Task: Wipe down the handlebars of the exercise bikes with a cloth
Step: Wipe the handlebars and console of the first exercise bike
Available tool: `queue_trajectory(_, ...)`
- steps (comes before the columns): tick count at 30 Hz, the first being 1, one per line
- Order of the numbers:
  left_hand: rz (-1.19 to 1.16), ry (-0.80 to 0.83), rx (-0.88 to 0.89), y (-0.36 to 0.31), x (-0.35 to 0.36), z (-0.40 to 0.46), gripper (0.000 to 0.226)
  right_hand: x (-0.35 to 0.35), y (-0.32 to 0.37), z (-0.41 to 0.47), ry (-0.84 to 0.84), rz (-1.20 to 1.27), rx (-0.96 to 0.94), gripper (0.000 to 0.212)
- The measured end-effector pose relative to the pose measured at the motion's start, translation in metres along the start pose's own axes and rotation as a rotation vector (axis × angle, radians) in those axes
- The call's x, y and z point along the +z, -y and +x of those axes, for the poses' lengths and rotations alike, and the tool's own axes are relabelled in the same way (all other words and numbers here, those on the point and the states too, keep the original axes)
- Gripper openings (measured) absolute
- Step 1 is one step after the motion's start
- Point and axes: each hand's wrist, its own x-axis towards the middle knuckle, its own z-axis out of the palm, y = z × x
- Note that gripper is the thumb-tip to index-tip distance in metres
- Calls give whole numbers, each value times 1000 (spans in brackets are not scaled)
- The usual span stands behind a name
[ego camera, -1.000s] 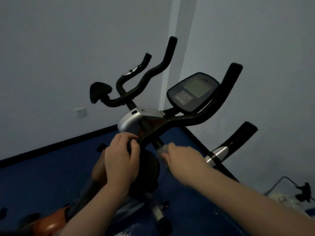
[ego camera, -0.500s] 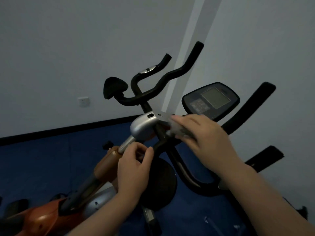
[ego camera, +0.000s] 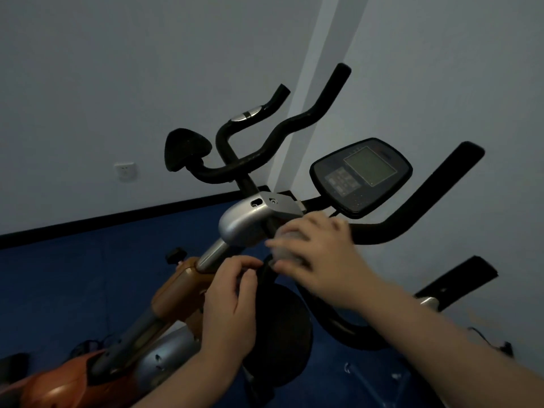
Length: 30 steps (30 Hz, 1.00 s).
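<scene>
Right hand [ego camera: 321, 254]: reaches in from lower right, forearm crossing frame diagonally, palm down. Fingers curled over a pale cloth [ego camera: 287, 245], pressing it on the black handlebar [ego camera: 418, 207] at the centre section, just right of the silver clamp housing [ego camera: 247, 222]. Hand is motion-blurred; exact finger spacing cannot be resolved, but grip is closed round cloth and bar.

Left hand [ego camera: 232, 301]: comes up from bottom centre, wrist bent slightly back. Fingers narrow, pinched with thumb on a black bar section just below the clamp, close to the silver stem tube [ego camera: 210, 257]. Cloth edge lies just beside left fingertips; contact between the two hands cannot be told.

Surroundings:
- Console [ego camera: 362, 176], dark w/ grey screen, sits above and behind right hand, between the bar's two upturned ends.
- Orange frame [ego camera: 179, 290] runs down-left from stem.
- Round black pad [ego camera: 282, 334] sits below both hands, partly hidden by left wrist.
- Second bike behind: black handlebars [ego camera: 282, 128] and saddle [ego camera: 185, 148], near wall.
- Wall socket [ego camera: 126, 171] at left; blue floor [ego camera: 59, 278] w/ black skirting.
- Right forearm blocks view of lower right bar loop.
</scene>
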Motion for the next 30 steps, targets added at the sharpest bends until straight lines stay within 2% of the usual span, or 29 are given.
queue_trajectory(3,6,5,-9,2,0,1,22,-1,6,1,46,4,-27,40)
queue_trajectory(6,4,6,-8,2,0,-1,23,-17,-25,-2,-66,-88,-101,29)
queue_trajectory(10,10,-4,-9,0,-1,-1,25,0,-3,-6,-204,37,70,20)
queue_trajectory(12,22,22,0,-3,-2,1,25,6,9,-9,-190,67,36,21)
queue_trajectory(15,43,113,18,-6,-9,5,25,-13,-17,-17,-158,-35,-34,22)
queue_trajectory(18,20,226,-4,-16,-13,21,21,-32,-40,-23,-231,-63,133,20)
queue_trajectory(21,17,333,-9,-30,-6,47,18,-15,-11,-15,-267,-12,240,19)
queue_trajectory(23,4,384,-6,-38,2,62,22,-4,4,-19,-270,-9,240,29)
queue_trajectory(26,2,432,1,-43,16,74,22,-12,-11,-39,-293,-57,296,45)
queue_trajectory(30,14,471,48,-44,38,86,24,-37,-35,-43,-354,-117,531,31)
